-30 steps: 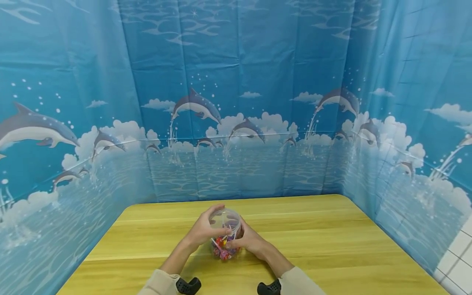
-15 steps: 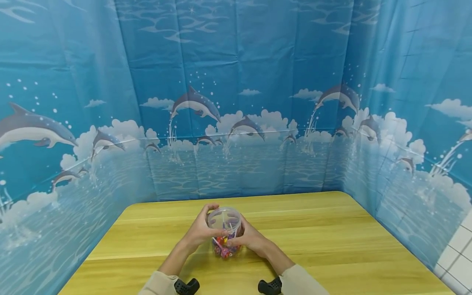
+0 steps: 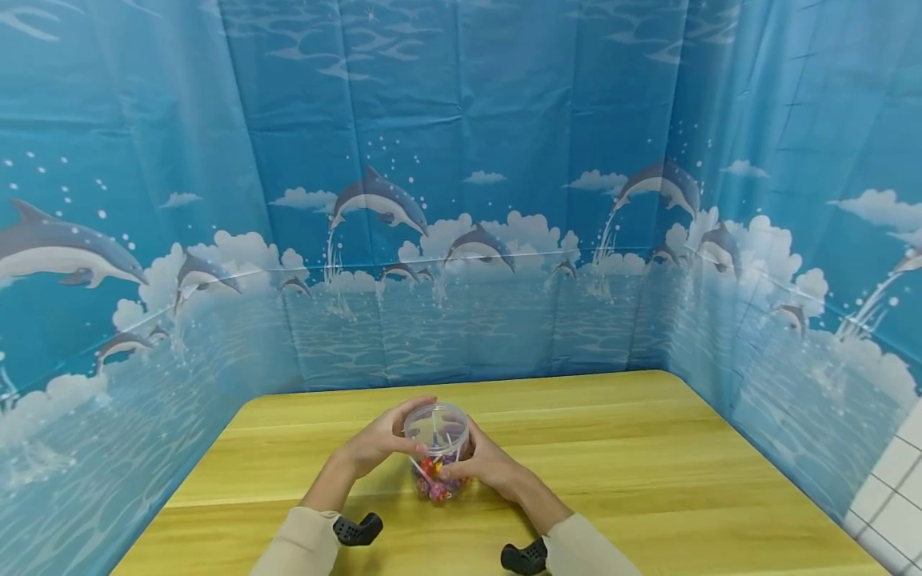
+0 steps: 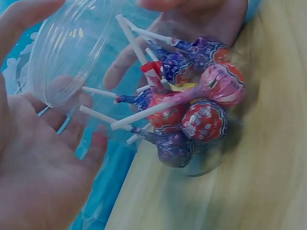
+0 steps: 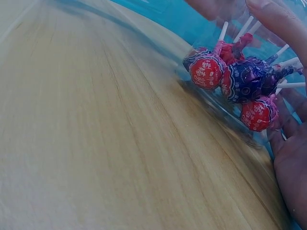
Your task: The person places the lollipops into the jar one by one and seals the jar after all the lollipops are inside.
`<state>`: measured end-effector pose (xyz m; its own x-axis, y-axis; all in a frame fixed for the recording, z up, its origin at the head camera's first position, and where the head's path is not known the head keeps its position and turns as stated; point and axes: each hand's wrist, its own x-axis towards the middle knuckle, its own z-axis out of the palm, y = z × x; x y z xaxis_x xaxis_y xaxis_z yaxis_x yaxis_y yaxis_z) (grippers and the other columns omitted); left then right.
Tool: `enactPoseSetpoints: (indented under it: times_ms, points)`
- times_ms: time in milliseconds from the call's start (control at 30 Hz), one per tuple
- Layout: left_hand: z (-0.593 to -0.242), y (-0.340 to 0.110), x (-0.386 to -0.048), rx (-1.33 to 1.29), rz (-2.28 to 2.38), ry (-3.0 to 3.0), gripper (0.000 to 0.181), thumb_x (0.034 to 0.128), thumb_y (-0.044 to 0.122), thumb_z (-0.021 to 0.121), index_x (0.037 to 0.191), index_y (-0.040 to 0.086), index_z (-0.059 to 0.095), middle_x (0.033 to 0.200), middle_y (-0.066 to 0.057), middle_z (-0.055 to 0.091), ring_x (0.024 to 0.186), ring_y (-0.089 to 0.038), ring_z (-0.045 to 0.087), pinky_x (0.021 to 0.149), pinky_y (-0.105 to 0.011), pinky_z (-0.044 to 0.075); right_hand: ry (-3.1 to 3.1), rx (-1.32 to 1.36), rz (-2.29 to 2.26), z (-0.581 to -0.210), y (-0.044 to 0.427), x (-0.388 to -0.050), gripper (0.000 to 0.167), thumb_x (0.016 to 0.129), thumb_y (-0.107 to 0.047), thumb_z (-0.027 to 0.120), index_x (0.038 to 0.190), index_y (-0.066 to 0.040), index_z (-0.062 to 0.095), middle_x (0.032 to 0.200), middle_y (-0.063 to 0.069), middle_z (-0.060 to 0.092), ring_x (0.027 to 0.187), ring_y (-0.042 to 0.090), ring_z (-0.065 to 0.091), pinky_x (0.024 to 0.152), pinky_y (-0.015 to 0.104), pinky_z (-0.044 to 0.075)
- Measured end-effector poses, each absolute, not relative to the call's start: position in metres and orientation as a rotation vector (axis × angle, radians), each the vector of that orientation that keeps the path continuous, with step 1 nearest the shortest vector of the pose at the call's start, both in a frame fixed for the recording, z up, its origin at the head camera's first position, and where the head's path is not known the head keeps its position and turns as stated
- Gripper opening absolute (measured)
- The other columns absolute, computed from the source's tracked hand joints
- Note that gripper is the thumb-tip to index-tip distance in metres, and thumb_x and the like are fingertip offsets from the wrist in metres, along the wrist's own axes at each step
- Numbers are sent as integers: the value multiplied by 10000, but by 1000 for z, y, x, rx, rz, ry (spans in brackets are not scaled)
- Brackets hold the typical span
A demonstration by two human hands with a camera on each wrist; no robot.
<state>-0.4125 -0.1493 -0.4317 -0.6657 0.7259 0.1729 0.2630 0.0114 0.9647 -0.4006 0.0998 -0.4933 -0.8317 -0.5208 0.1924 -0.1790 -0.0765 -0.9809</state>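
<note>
A clear plastic jar point(image 3: 441, 438) stands on the wooden table, tilted little if at all. Wrapped lollipops point(image 4: 205, 120) in red, pink and purple fill its lower part, white sticks pointing up. My left hand point(image 3: 376, 442) curves round the jar's clear, ribbed top point(image 4: 62, 57), thumb at the near side and fingers at the far side. In the left wrist view a gap shows between that palm and the ribbed top. Lower on the right side, my right hand point(image 3: 497, 470) grips the jar's body, its thumb across the front. The right fingers are partly seen through the plastic.
The yellow wood-grain table point(image 3: 612, 456) extends around the jar on all sides. A blue dolphin-print curtain point(image 3: 475, 320) hangs behind it and along both sides. White tiles point(image 3: 886, 488) show at the lower right. Black wrist devices point(image 3: 358, 530) sit by the beige sleeves.
My left wrist and forearm have swung outward to the left, and the left thumb has slid left along the jar's top. The right hand holds almost the same place on the jar.
</note>
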Motion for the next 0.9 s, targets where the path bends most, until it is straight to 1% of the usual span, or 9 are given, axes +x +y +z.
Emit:
enactPoseSetpoints:
  times_ms: [100, 200, 267, 433, 567, 700, 767, 900]
  points:
    - [-431, -148, -412, 1009, 1698, 1923, 925, 929, 243, 785, 1652, 103, 224, 1610, -188, 308, 1407, -439, 365, 1078, -474, 431, 1948, -769, -1995, -493, 100, -401, 976, 901, -105, 813, 1644, -190, 186, 1457, 106, 486, 1277, 290, 537, 1030, 422, 484]
    - [-433, -145, -408, 987, 1755, 1930, 964, 924, 213, 793, 1659, 103, 178, 1643, -187, 245, 1382, -444, 404, 1044, -443, 467, 1944, -773, -1995, -493, 100, -401, 978, 904, -103, 810, 1646, -191, 180, 1455, 110, 487, 1279, 292, 537, 1029, 421, 484]
    - [-435, -141, -404, 950, 1811, 1952, 995, 904, 189, 815, 1659, 123, 170, 1666, -162, 193, 1359, -444, 432, 1017, -422, 491, 1938, -776, -1997, -493, 101, -401, 979, 906, -102, 807, 1647, -192, 173, 1451, 113, 488, 1276, 292, 534, 1026, 421, 486]
    - [-441, -130, -392, 866, 1916, 2091, 1039, 851, 166, 868, 1647, 172, 200, 1658, -140, 179, 1278, -406, 514, 968, -392, 518, 1916, -796, -2004, -493, 100, -399, 974, 907, -100, 804, 1644, -184, 174, 1438, 128, 499, 1267, 299, 541, 1008, 419, 502]
    - [-446, -124, -385, 832, 1975, 2226, 1037, 812, 170, 903, 1626, 160, 260, 1641, -139, 208, 1237, -381, 541, 952, -406, 523, 1892, -810, -2014, -493, 99, -399, 969, 903, -114, 814, 1639, -184, 187, 1427, 138, 505, 1255, 303, 553, 993, 414, 517]
    - [-450, -119, -380, 765, 2019, 2325, 1003, 778, 168, 929, 1580, 118, 328, 1582, -156, 301, 1231, -382, 539, 954, -436, 526, 1867, -824, -2020, -493, 99, -398, 967, 903, -107, 812, 1636, -173, 186, 1424, 151, 496, 1231, 297, 562, 970, 409, 533]
    - [-450, -117, -379, 735, 2031, 2339, 971, 780, 163, 927, 1558, 98, 349, 1533, -178, 366, 1218, -385, 550, 951, -449, 532, 1854, -825, -2020, -493, 99, -398, 964, 907, -98, 803, 1637, -172, 177, 1430, 162, 488, 1227, 293, 566, 960, 409, 540]
    - [-449, -117, -381, 732, 2018, 2280, 908, 821, 147, 891, 1547, 93, 349, 1458, -216, 458, 1199, -387, 576, 942, -449, 540, 1850, -816, -2019, -492, 100, -398, 963, 915, -92, 789, 1640, -172, 161, 1447, 177, 473, 1231, 293, 567, 957, 407, 544]
